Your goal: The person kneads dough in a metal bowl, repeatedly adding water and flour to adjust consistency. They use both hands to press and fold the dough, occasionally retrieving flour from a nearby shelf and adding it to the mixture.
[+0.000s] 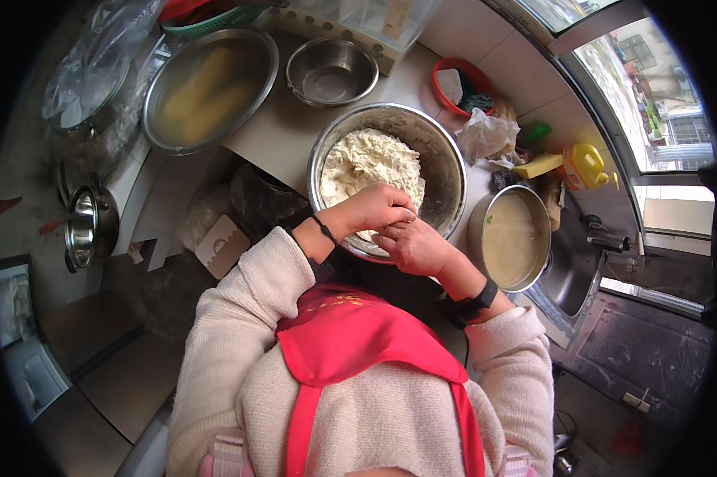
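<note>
A large stainless steel bowl (448,179) stands before me with a rough, pale mass of dough (373,164) heaped toward its left side. Over the bowl's near rim, my left hand (373,207) and my right hand (415,245) meet at the fingertips. The left fingers reach across the top of the right ones, all of them bent. Whether anything is pinched between them is hidden. Both hands are just above the near part of the dough, which they partly cover.
At right, a round metal pan (513,238) of cloudy liquid stands beside the sink (573,274). Behind are a small steel bowl (333,74) and a red basin (463,83). Far left, a wide basin (212,89) holds yellowish pieces in liquid. A yellow bottle (585,167) stands near the window.
</note>
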### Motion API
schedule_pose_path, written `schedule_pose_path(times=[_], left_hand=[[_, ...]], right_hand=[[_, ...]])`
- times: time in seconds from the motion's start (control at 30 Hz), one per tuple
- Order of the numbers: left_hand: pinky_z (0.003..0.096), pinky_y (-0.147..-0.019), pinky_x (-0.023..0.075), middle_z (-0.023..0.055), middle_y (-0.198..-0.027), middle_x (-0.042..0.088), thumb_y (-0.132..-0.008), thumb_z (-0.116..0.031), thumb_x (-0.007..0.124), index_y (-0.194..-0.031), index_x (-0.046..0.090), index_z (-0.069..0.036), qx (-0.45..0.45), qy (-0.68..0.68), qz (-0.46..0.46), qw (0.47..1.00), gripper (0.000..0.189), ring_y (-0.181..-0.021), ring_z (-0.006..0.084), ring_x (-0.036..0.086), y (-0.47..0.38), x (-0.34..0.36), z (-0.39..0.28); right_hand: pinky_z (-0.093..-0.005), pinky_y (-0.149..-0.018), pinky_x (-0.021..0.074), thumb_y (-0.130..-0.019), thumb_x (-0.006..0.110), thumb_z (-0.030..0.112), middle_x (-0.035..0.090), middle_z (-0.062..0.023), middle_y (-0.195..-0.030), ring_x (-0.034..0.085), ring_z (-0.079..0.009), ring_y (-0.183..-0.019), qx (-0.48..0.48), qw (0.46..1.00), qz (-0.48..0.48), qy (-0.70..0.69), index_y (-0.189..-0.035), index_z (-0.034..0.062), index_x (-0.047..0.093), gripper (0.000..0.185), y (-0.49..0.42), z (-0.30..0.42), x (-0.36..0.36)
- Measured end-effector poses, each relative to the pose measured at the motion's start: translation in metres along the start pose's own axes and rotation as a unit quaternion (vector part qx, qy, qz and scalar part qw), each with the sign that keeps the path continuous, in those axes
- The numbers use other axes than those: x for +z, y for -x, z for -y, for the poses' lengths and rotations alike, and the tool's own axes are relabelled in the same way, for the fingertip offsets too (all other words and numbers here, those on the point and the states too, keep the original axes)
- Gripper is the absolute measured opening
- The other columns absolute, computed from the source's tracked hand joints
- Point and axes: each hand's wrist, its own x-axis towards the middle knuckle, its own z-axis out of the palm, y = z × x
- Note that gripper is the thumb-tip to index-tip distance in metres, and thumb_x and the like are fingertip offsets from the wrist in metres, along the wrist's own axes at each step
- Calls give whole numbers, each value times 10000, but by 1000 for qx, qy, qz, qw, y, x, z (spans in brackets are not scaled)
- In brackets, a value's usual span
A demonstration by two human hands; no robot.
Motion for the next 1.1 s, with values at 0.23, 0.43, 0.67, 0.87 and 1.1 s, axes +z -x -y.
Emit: schedule_pose_path(times=[0.23, 0.43, 0.67, 0.87, 1.1], left_hand=[[204, -434, 393, 6, -565, 550, -854, -107, 542, -873, 613, 6, -147, 148, -132, 969, 135, -461, 65, 499, 11, -22, 23], [293, -814, 488, 90, -1092, 560, -942, -298, 377, -1273, 384, -32, -110, 582, -127, 795, 424, -923, 169, 578, -7, 8, -9], [467, -968, 338, 214, -1333, 384, -917, -515, 283, -1358, 251, -51, -84, 470, -106, 873, 641, -1184, 307, 422, 6, 6, -45], [398, -865, 408, 197, -1128, 514, -877, -437, 419, -1218, 415, -54, -56, 298, -193, 933, 513, -1036, 307, 520, -11, 17, -40], [398, -530, 466, 119, -623, 604, -768, -223, 545, -823, 625, -64, 47, -352, -333, 874, 186, -613, 306, 610, 24, 39, -16]], right_hand=[[-424, -974, 352, -715, 562, -16, 520, -141, -1217, 466, -302, -1162, 108, 987, -121, 2, -1096, 36, 545, 385, 22, 6, -18], [-458, -1076, 125, -871, 436, 417, 202, -217, -1435, 207, -356, -1326, 131, 977, -167, -16, -1374, -3, 235, 685, -9, -5, 2], [-456, -1079, 100, -899, 308, 519, 195, -196, -1445, 180, -341, -1340, 192, 964, -185, -26, -1403, 55, 199, 694, 8, -52, 2], [-461, -1072, 142, -902, 330, 506, 213, -208, -1433, 187, -364, -1330, 107, 987, -71, 95, -1376, 30, 239, 678, 19, -75, 25], [-369, -639, 453, -888, 483, 153, 606, -157, -779, 586, -248, -737, 118, 984, -86, 99, -965, -6, 582, 202, 11, -99, 0]])
